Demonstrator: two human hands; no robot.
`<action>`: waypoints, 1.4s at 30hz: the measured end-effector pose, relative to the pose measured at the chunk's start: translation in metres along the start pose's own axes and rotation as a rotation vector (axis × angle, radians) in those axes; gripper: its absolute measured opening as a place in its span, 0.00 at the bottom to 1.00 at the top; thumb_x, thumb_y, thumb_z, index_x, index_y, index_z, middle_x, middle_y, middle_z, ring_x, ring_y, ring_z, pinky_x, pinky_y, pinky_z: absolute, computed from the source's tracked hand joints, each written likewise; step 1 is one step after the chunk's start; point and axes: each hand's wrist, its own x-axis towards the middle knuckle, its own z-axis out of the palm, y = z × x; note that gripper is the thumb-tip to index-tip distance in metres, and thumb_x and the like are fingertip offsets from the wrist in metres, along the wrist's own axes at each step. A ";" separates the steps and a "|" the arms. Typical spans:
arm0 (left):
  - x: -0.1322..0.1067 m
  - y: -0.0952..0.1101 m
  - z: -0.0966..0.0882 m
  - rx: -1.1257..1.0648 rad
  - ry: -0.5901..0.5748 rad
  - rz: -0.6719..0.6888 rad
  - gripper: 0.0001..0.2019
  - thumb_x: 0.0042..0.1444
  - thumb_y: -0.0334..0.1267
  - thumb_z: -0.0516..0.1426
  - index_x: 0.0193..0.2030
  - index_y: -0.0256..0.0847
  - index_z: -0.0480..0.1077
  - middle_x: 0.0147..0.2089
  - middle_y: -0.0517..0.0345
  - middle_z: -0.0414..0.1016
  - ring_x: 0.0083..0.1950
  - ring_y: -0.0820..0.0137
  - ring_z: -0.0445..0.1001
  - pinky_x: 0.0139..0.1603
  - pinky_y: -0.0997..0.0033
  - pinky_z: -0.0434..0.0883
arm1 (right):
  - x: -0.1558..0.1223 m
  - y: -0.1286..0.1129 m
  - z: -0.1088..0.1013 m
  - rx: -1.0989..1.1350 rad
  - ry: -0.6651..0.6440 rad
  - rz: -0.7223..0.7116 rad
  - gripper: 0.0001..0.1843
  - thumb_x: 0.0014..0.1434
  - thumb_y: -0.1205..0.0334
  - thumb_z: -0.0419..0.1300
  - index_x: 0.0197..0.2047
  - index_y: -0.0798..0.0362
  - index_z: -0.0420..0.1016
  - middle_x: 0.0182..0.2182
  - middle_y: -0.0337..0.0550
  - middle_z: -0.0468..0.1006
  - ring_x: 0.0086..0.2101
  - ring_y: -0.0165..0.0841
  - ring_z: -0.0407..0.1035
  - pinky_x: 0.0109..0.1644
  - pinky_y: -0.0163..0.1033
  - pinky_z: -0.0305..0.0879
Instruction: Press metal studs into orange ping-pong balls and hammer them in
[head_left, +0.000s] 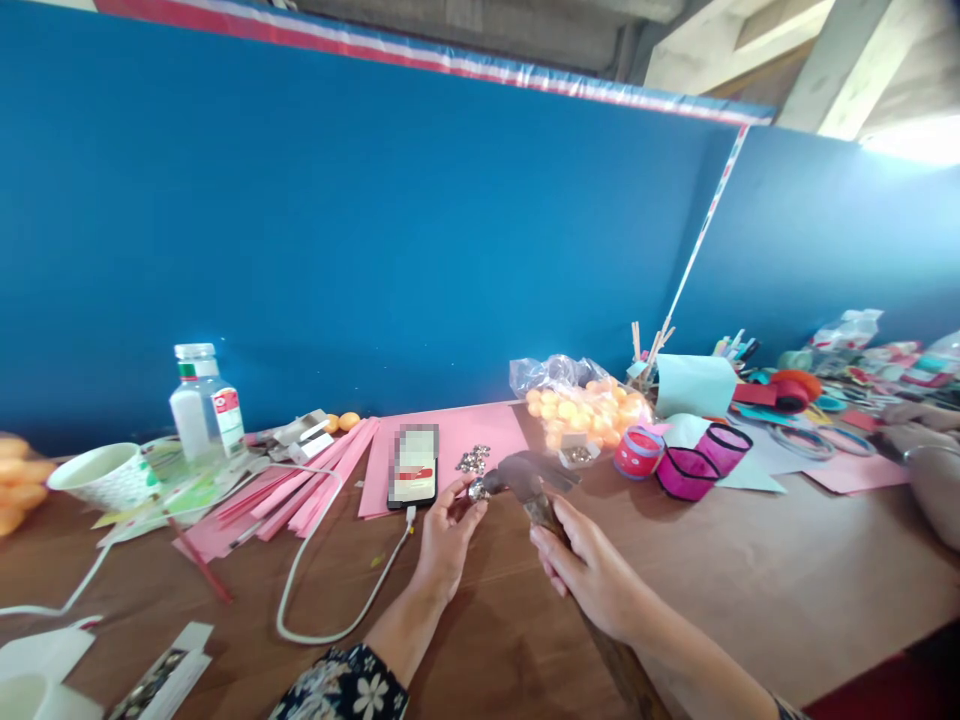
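Note:
My right hand [592, 575] is wrapped round the wooden handle of a hammer [525, 480], just below its dark metal head, which hangs over the brown table [750, 590]. My left hand [446, 535] pinches a small shiny metal piece [478, 490] right against the hammer head's face. A little heap of similar metal bits [472, 460] lies on a pink sheet [450, 440] just beyond. A phone [414, 465] rests on that sheet, with a white cable [337, 590] plugged in.
Pink paper strips [300, 490], a clear bottle [204, 405] and a white cup [105, 475] are at the left. A bag of orange balls [585, 405], pink and red ring holders [690, 465] and craft clutter are at the right, with another person's arm [934, 470]. A blue wall [375, 230] backs the table.

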 end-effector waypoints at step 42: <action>-0.003 0.008 0.001 -0.195 -0.075 -0.136 0.22 0.45 0.36 0.62 0.49 0.42 0.67 0.40 0.57 0.75 0.39 0.71 0.75 0.44 0.71 0.70 | 0.004 -0.003 0.005 0.035 0.049 0.013 0.08 0.60 0.56 0.47 0.38 0.52 0.58 0.19 0.30 0.60 0.17 0.22 0.55 0.20 0.29 0.55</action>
